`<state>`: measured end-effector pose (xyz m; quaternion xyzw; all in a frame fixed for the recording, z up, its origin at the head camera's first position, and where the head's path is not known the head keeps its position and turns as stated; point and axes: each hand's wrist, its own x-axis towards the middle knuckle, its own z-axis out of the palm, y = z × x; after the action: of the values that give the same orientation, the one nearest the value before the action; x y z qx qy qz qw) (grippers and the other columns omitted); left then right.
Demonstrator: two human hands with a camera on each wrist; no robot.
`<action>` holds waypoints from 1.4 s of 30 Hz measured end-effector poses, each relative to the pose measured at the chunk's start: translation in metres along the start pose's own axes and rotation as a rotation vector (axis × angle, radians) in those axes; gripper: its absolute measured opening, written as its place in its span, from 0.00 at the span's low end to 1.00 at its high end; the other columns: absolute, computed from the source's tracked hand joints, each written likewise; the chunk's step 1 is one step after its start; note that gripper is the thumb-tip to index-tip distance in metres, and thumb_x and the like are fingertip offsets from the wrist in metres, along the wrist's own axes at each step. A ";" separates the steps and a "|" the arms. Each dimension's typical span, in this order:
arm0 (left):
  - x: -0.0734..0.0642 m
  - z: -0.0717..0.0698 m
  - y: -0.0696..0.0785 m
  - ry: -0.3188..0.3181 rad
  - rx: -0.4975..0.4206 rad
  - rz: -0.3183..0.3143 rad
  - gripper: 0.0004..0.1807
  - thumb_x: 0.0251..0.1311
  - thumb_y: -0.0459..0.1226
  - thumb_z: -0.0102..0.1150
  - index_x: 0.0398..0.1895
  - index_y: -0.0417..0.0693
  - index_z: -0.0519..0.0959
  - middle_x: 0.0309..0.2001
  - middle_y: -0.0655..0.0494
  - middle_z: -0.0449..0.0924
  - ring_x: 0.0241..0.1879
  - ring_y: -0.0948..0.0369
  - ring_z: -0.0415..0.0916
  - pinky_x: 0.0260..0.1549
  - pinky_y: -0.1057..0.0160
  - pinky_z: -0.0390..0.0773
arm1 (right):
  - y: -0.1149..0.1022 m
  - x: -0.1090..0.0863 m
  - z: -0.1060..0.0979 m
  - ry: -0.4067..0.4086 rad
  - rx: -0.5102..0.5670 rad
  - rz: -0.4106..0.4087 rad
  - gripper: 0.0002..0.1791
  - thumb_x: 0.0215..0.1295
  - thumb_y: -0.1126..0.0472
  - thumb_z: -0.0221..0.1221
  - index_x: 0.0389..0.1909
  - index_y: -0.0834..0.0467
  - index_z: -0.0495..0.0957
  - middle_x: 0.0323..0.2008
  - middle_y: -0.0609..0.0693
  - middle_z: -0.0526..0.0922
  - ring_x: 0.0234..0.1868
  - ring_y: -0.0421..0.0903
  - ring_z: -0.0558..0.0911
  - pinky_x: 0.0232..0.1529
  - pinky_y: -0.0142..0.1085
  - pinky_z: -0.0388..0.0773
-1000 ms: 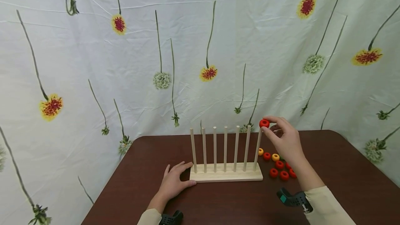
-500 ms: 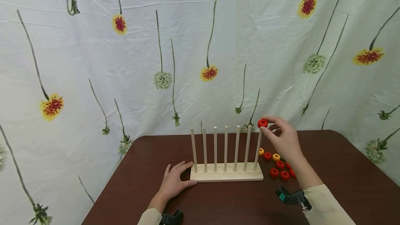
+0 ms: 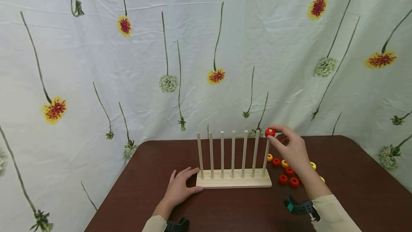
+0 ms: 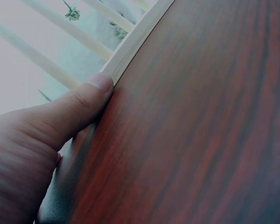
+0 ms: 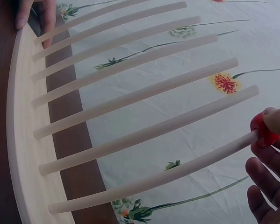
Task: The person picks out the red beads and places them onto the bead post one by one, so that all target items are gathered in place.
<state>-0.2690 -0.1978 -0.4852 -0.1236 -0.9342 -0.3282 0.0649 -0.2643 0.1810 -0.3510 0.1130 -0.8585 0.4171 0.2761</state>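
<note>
A pale wooden peg rack (image 3: 233, 182) with a row of upright pegs stands on the table. My left hand (image 3: 180, 187) grips the left end of its base, with the thumb (image 4: 83, 100) on the front edge and fingers round the back. At the top of the rightmost peg (image 3: 266, 155), my right hand (image 3: 291, 149) pinches a red bead (image 3: 269, 133) between thumb and fingers. The peg's tip shows in the bead's hole. Seen from the right wrist, the red bead (image 5: 263, 130) sits at the peg's end, partly covered by the thumb. The pegs carry no other beads.
Loose beads lie right of the rack: several red beads (image 3: 294, 182), orange-yellow ones (image 3: 284, 163) and a yellow one (image 3: 313, 165), some partly hidden by the right forearm. The dark wood table (image 3: 225, 210) meets a flower-patterned cloth (image 3: 193, 60) behind.
My right hand has moved slightly left and down, bringing the red bead from above the rightmost peg onto its tip. The left hand has stayed on the rack's base.
</note>
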 end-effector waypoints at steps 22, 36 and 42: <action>0.000 0.000 -0.001 -0.002 -0.009 0.001 0.39 0.50 0.53 0.75 0.67 0.56 0.76 0.66 0.51 0.76 0.72 0.46 0.65 0.73 0.29 0.40 | 0.015 -0.017 0.013 -0.033 -0.016 0.038 0.20 0.67 0.56 0.65 0.57 0.56 0.80 0.42 0.51 0.84 0.37 0.34 0.76 0.36 0.25 0.77; -0.001 -0.001 0.000 -0.005 0.002 0.008 0.39 0.50 0.53 0.75 0.67 0.54 0.76 0.66 0.51 0.76 0.72 0.46 0.65 0.72 0.28 0.40 | 0.023 -0.025 0.021 -0.042 -0.043 0.081 0.19 0.66 0.57 0.66 0.57 0.55 0.81 0.41 0.51 0.83 0.37 0.44 0.80 0.36 0.26 0.78; -0.001 -0.001 0.001 0.002 0.006 0.014 0.39 0.50 0.53 0.75 0.67 0.54 0.76 0.66 0.51 0.77 0.72 0.46 0.66 0.72 0.28 0.41 | 0.026 -0.028 0.024 -0.064 -0.053 0.092 0.20 0.65 0.58 0.67 0.57 0.56 0.80 0.40 0.51 0.82 0.36 0.44 0.80 0.33 0.27 0.78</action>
<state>-0.2675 -0.1984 -0.4840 -0.1299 -0.9342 -0.3252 0.0686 -0.2614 0.1778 -0.3963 0.0792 -0.8819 0.4028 0.2317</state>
